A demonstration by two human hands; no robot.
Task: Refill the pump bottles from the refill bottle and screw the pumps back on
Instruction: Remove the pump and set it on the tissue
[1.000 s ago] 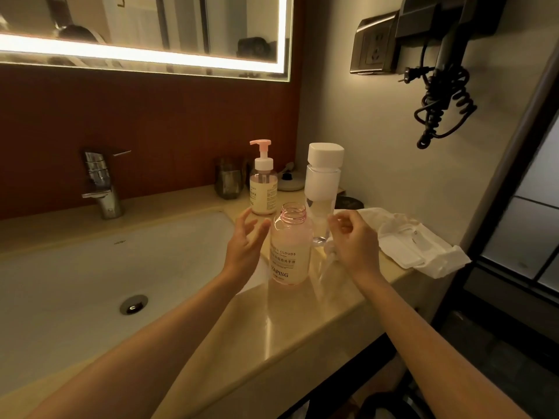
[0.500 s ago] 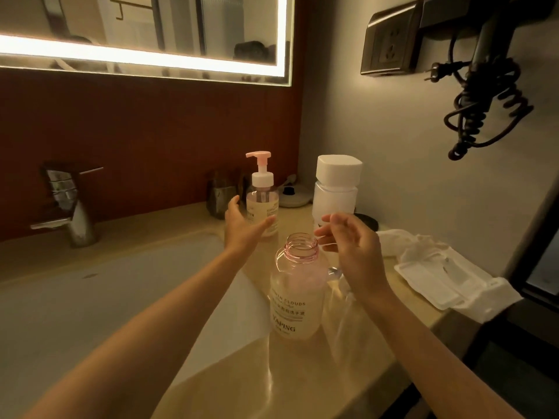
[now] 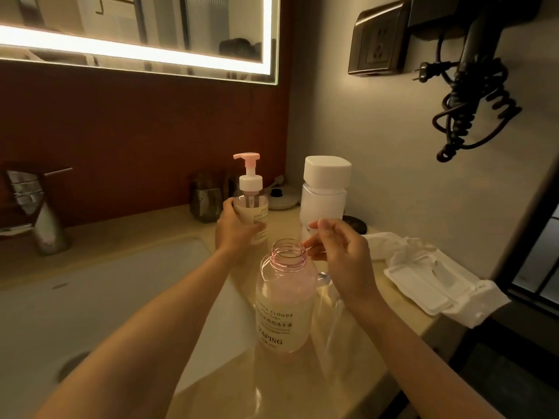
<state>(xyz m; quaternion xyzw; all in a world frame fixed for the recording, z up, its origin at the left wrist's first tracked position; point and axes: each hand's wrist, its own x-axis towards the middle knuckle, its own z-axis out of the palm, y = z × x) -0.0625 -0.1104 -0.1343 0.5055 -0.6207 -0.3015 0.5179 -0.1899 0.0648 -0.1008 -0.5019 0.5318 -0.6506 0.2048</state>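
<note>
A clear bottle with a pink threaded neck (image 3: 286, 300) stands open, without a pump, on the beige counter (image 3: 357, 358) near its front edge. Behind it stands a smaller pump bottle (image 3: 252, 207) with a pink and white pump screwed on. My left hand (image 3: 234, 231) grips it around the lower body. A taller bottle with a white square cap (image 3: 325, 192) stands to the right, near the wall. My right hand (image 3: 341, 258) hovers just right of the open neck with loosely curled fingers and holds nothing that I can make out. Something clear (image 3: 323, 278) lies under it.
The sink basin (image 3: 90, 297) and a chrome faucet (image 3: 39, 213) are to the left. A dark cup (image 3: 208, 196) and a small white dish (image 3: 282, 196) stand at the back. White cloth with a flat packet (image 3: 429, 279) lies right. A hair dryer with a coiled cord (image 3: 472, 95) hangs on the wall.
My left hand reached back from the open bottle and took hold of the pump bottle. My right hand rose slightly beside the open neck. The view moved closer.
</note>
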